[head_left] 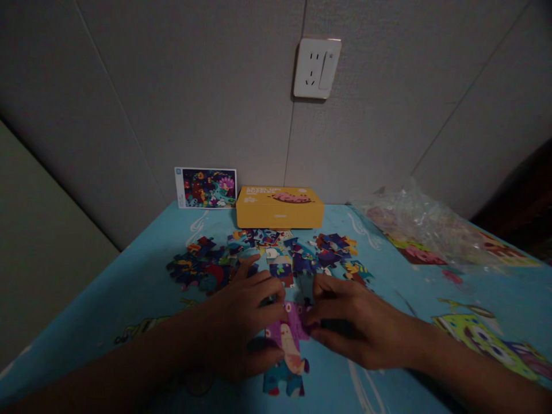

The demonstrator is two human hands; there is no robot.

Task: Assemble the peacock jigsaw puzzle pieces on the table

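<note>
In the head view, a small joined strip of jigsaw puzzle pieces [292,345], pink and purple above and blue below, lies on the table before me. My left hand [241,316] is at its left side, fingers spread, with a fingertip and the thumb touching the strip's edge. On the right side, my right hand [349,319] has its fingertips pinched together at a purple puzzle piece [309,323], partly hidden by the fingers. Beyond both hands lie several loose puzzle pieces [336,247], mostly dark blue; my left hand covers some of them.
A yellow puzzle box [280,217] stands at the back against the wall, with a picture card [209,188] leaning to its left. Clear plastic bags [431,221] lie over colourful sheets at the right. A blue cartoon-print cloth [142,276] covers the table.
</note>
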